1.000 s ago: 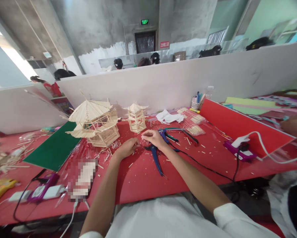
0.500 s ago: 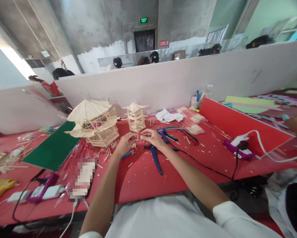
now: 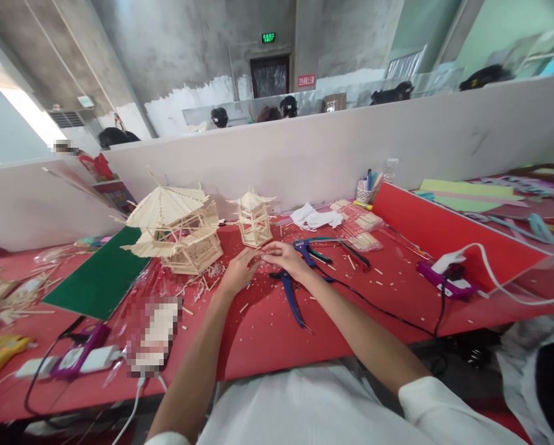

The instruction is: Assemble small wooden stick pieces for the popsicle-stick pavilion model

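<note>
My left hand (image 3: 239,271) and my right hand (image 3: 286,259) meet fingertip to fingertip just above the table, the fingers of both bent in a pinch. Whatever is between them is too small to make out. Right behind my fingers stands a small pagoda model (image 3: 255,224) of thin wooden sticks. To the left of it is a larger stick pavilion (image 3: 172,225) with a wide sloping roof. A blue glue gun (image 3: 305,252) lies beside my right hand. Blue-handled pliers (image 3: 291,301) lie below my right wrist.
Stick scraps litter the red table (image 3: 277,346). A green board (image 3: 98,278), a phone (image 3: 154,337) on a cable and a yellow glue gun (image 3: 1,358) lie left. At right are a red board (image 3: 453,235), a purple power strip (image 3: 446,281) and packaged sticks (image 3: 357,222). A white partition (image 3: 314,157) stands behind.
My left hand has shifted slightly right, closer against my right fingers, and the blue thing beside it is now hidden. At the right edge, a blurred co-worker's hand has left the view.
</note>
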`<state>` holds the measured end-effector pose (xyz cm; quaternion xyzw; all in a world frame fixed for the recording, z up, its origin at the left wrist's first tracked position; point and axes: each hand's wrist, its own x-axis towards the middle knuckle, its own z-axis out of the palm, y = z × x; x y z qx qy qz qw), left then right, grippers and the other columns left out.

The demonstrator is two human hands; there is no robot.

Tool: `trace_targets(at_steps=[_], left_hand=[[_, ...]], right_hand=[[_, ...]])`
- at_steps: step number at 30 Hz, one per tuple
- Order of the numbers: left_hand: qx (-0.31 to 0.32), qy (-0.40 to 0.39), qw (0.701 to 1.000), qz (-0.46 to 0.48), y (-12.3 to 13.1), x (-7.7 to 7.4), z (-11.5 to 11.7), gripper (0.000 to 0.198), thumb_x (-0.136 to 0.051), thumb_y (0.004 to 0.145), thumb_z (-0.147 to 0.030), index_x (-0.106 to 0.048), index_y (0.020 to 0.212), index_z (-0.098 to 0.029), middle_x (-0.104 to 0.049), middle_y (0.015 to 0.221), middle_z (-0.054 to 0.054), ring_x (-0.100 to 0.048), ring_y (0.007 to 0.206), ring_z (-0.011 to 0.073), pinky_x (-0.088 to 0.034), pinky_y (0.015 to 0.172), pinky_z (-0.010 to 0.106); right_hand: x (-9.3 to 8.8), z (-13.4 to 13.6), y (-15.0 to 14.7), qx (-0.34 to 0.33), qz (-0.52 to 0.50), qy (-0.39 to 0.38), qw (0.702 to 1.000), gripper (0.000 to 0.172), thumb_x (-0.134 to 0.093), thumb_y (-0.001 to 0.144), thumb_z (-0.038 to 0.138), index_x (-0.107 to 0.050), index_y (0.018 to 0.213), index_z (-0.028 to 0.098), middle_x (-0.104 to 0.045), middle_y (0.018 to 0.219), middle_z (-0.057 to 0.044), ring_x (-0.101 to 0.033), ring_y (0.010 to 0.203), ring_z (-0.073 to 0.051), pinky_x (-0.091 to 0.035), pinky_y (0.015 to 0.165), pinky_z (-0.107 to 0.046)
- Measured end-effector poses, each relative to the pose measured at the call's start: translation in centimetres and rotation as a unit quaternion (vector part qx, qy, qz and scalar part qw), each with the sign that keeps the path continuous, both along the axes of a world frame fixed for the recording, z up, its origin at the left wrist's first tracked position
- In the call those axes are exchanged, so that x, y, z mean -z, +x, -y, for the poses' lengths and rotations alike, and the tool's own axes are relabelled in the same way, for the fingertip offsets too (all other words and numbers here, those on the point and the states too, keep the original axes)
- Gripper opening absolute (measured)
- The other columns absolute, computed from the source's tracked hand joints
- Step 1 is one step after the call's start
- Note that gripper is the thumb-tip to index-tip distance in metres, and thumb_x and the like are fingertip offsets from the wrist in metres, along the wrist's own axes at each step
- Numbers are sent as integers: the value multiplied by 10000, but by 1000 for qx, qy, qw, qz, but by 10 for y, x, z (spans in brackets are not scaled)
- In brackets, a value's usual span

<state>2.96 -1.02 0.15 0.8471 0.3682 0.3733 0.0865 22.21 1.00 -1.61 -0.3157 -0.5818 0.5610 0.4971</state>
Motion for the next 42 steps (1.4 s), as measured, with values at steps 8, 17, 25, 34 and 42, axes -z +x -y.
trace_targets(at_steps=[8, 17, 25, 34, 42], left_hand=[[-12, 8, 999, -35, 1, 0, 4, 224, -540, 950, -286, -622, 1142, -205, -650, 1055, 69, -636, 986, 182, -514, 890, 306], [-8, 25, 999, -45, 1, 3, 3, 231, -538, 946, -257, -616, 1160, -219, -636, 1106, 78, -636, 1044, 186, -519, 910, 309], [1, 32, 999, -39, 5, 5, 5, 272, -508, 964, -261, -582, 1223, -227, -655, 1203, 67, -618, 1132, 174, -497, 959, 297], [-58, 11, 997, -56, 5, 5, 6, 283, -548, 940, -286, -587, 1215, -232, -707, 1108, 30, -671, 801, 128, -523, 804, 247], [-96, 15, 994, -55, 3, 4, 6, 319, -574, 928, -330, -597, 1224, -216, -703, 884, 9, -661, 739, 125, -511, 772, 224]], right_hand=[[-1, 2, -1, -2, -19, -37, 999, 383, -824, 645, 322, -646, 964, 205, -727, 836, -19, -676, 708, -157, -512, 621, -246], [-7, 6, -1, 6, -27, -52, 998, 427, -836, 613, 280, -616, 971, 198, -716, 832, -16, -645, 659, -130, -520, 618, -246], [-2, 0, 0, 33, -9, 7, 999, 409, -835, 607, 303, -622, 937, 188, -688, 928, -33, -652, 867, -181, -527, 671, -251], [-6, 4, -1, 14, -33, -44, 998, 452, -864, 581, 294, -619, 951, 208, -685, 927, -8, -640, 704, -124, -523, 616, -228], [-11, 6, 0, -34, -90, -115, 989, 407, -851, 644, 305, -617, 965, 217, -717, 892, -6, -689, 742, -130, -563, 668, -227]])
